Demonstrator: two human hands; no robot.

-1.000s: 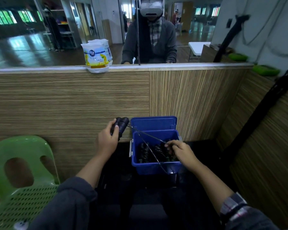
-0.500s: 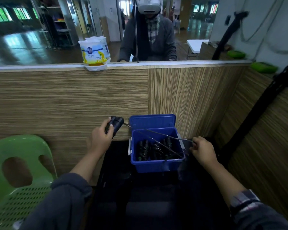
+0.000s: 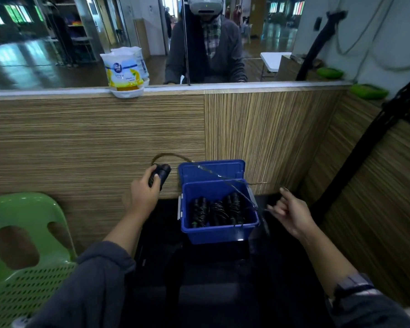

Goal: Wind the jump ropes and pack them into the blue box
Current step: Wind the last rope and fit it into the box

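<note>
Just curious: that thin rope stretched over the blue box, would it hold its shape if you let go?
Probably not. The rope loops and sags between the left hand and right hand, so it looks floppy. Its thinness suggests it's light.

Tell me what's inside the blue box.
The blue box holds three wound jump ropes, black bundles standing side by side. The near wall hides their bottoms and the floor. A loose rope crosses above the opening.
</note>
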